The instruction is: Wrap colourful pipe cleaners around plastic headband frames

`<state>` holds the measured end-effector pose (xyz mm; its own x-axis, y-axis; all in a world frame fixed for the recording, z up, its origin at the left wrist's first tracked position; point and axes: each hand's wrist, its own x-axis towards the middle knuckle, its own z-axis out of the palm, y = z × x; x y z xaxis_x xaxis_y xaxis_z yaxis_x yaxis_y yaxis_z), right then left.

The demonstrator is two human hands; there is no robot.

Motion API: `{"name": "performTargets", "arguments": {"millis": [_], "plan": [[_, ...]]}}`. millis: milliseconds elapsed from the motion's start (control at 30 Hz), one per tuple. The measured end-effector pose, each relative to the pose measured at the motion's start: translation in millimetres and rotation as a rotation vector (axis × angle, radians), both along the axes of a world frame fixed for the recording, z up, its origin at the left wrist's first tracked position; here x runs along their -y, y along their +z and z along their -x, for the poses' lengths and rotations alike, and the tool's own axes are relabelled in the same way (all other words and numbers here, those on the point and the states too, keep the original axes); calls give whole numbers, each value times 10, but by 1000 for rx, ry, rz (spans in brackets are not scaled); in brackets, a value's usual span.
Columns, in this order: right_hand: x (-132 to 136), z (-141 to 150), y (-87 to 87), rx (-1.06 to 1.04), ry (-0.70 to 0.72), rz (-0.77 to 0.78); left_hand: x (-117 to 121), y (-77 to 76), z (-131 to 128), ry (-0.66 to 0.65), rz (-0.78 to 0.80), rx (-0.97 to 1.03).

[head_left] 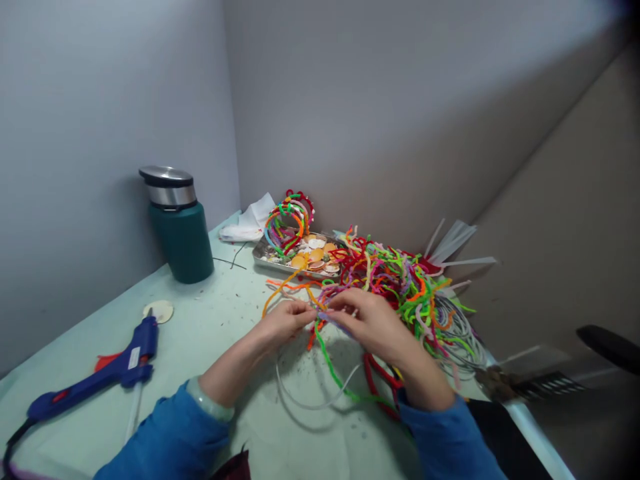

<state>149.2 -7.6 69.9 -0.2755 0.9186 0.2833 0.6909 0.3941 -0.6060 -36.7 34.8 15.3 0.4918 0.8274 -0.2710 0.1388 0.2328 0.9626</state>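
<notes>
My left hand [290,320] and my right hand [369,323] meet over the middle of the table, fingertips nearly touching. Both are closed in a pinch on fuzzy pipe cleaners. From the grip a green pipe cleaner [327,358] trails down to the right, and an orange-yellow pipe cleaner [267,303] loops up to the left. A purple strand shows by the right fingers. Below my hands hangs or lies a thin white wire hoop [305,407]; its top runs up behind the fingers. Exactly which strand each fingertip pinches is hard to make out.
Behind my hands are a metal tray [265,263] of shells with colourful hoops and a pipe-cleaner heap [390,267]. Grey wire coils [457,333] sit right. Red-handled scissors or pliers [373,380] lie under my right forearm. Left are a blue glue gun [100,377] and a green bottle [183,243].
</notes>
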Motion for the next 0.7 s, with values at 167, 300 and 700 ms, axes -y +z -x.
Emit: {"name": "performTargets", "arguments": {"millis": [167, 300, 700], "plan": [[-163, 175, -336, 163, -19, 48, 12, 10, -8, -1, -19, -14], [-149, 178, -335, 95, 5, 50, 0, 8, -4, 52, -108, -62], [-143, 264, -369, 52, -62, 47, -7, -19, -28, 110, -219, -100]]}}
